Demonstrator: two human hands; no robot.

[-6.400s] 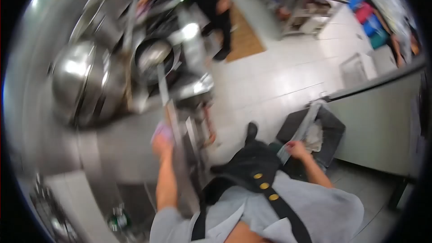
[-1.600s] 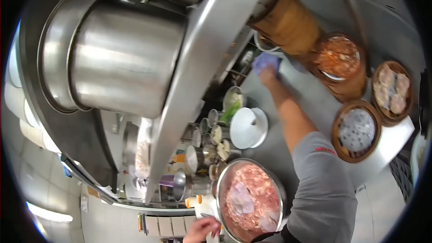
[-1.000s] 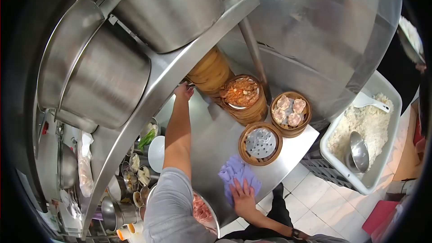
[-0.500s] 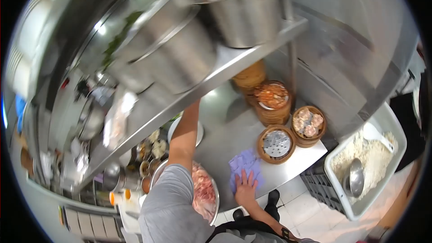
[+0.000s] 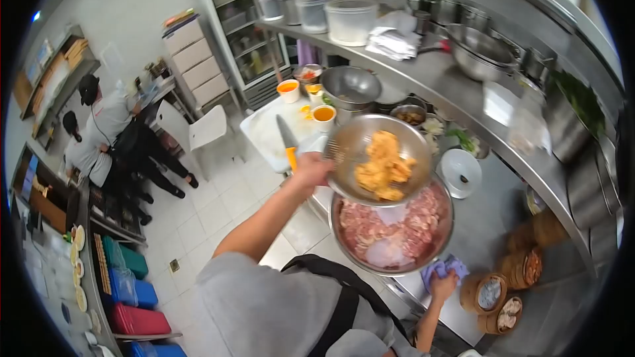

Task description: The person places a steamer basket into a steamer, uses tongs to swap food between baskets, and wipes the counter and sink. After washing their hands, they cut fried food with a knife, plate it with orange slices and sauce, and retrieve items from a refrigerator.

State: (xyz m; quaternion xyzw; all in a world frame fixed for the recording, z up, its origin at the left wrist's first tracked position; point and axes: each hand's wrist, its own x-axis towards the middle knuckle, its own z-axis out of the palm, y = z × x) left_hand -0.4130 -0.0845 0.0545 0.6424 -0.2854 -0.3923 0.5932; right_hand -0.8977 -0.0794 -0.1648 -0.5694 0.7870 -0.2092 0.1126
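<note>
My left hand point(image 5: 316, 169) grips the rim of a metal bowl point(image 5: 344, 184) with an orange-yellow lumpy food point(image 5: 383, 165) in it. The bowl is held above a larger steel basin point(image 5: 448, 228) of raw pink meat point(image 5: 423, 225), hiding its far part. On the steel counter, beside the basin, my right hand point(image 5: 443, 283) is closed on a bunched purple cloth point(image 5: 453, 266). Close by stand a bamboo steamer with a perforated metal disc point(image 5: 490, 293) and another with dumplings point(image 5: 509, 314). A white plate point(image 5: 461, 173) lies behind the basin.
To the left, a knife point(image 5: 286, 135) lies on a white cutting board point(image 5: 264, 125) near orange-filled tubs point(image 5: 323, 114). A steel shelf point(image 5: 430, 59) with pots and containers overhangs the counter. Two people point(image 5: 109, 119) stand at the far left, past a white chair point(image 5: 205, 125).
The view has swung left. My left arm, earlier stretched under the shelf, has come back with the metal bowl of orange food. My right hand, earlier spread on the cloth, now bunches it.
</note>
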